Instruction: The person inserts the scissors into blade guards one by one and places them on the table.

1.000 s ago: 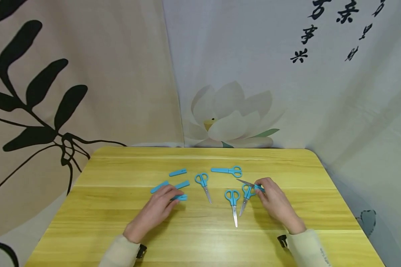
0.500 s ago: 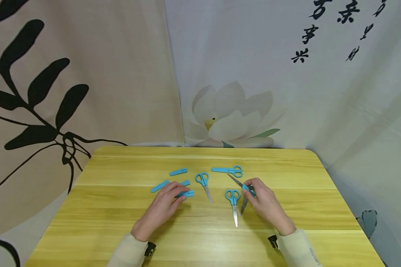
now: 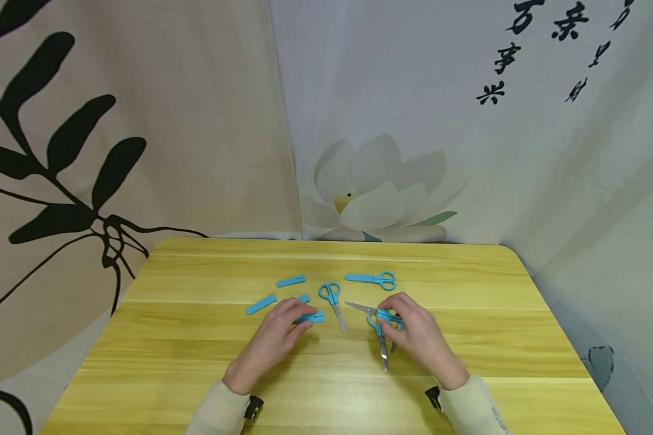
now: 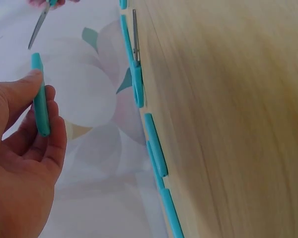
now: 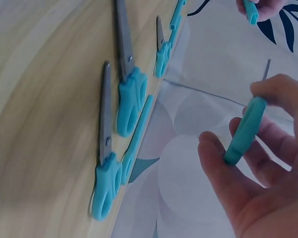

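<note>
"Where are the held scissors (image 3: 383, 314)?"

"Off the table (image 3: 326, 399), just right of the middle scissors (image 3: 334, 299), blade end pointing toward them. The right hand (image 3: 421, 338) pinches the handle between thumb and fingers."

"Has that changed?"

"Yes. A second ago they were farther right of the middle scissors; hand and tool have come closer."

"And the left hand (image 3: 274, 341)?"

"It pinches the held cap (image 3: 314, 317) between thumb and fingers, just left of the middle scissors, slotted end facing them. That cap has come nearer to them too."

"What about the rest?"

"It lies where it did. Right of the middle scissors and nearer the person is one bare pair (image 3: 383, 351), partly covered by the held scissors, with a second bare pair (image 5: 107, 181) beside it. Beyond, to the right, is the sheathed pair (image 3: 361, 278). Left of the middle scissors lie three loose caps (image 3: 291, 281), one partly behind the left hand."
</note>
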Tool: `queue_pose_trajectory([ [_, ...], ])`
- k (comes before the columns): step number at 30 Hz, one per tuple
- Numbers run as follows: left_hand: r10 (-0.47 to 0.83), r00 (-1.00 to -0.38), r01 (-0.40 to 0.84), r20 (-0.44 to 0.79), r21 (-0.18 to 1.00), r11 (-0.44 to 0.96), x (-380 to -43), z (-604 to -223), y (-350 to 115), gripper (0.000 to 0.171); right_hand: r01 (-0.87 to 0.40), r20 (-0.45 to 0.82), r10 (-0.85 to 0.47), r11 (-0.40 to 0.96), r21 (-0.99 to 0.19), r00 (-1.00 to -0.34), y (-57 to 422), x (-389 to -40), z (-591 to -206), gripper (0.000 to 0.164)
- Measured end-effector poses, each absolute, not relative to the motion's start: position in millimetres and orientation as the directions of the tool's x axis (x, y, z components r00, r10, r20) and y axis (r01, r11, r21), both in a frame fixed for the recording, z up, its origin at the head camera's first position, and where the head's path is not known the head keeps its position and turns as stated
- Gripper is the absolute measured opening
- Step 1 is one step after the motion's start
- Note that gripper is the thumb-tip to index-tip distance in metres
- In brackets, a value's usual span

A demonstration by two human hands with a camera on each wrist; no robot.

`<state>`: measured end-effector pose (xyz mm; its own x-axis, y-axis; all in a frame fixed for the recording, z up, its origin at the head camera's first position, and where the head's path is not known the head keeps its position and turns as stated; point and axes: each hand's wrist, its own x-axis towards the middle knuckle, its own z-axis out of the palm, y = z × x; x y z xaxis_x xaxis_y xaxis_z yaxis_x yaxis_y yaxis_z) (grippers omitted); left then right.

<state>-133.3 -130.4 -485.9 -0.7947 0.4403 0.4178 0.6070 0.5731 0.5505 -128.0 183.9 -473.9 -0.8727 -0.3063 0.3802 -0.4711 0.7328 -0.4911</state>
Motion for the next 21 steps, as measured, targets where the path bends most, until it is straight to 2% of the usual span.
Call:
queue_pose_trajectory([
  [9,0.456,-0.781,0.625,0.427,0.551,0.553,-134.4,-487.3,-127.3,0.023,-0.536,0.408,-0.369,0.715,-0.449,-0.835,171.4,-127.7,-477.1,0.021],
  [21,0.465,-0.772,0.636,0.434,0.539,0.552,-134.4,-485.8,-125.2,0.024,-0.560,0.413,-0.405,0.732,-0.388,-0.816,164.4,-127.3,-478.1,0.022],
])
